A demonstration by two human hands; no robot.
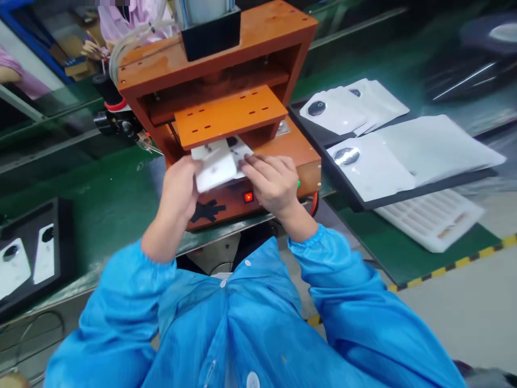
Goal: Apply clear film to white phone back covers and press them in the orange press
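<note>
My left hand (181, 186) grips a white flat plastic part (214, 166) by its left edge, in front of an orange press machine (226, 70). My right hand (271, 180) rests with curled fingers on a second white part (242, 150) lying on the machine's base, under the orange press plate (230, 114). Both hands are close together at the machine's opening. I wear blue sleeves.
A black tray (343, 188) to the right holds stacked white parts with dark round holes (363, 161). A white gridded tray (432, 218) lies below it. Another black tray (60, 237) with white parts sits at the left. A red lit switch (248, 197) is on the machine front. Another person in pink stands behind.
</note>
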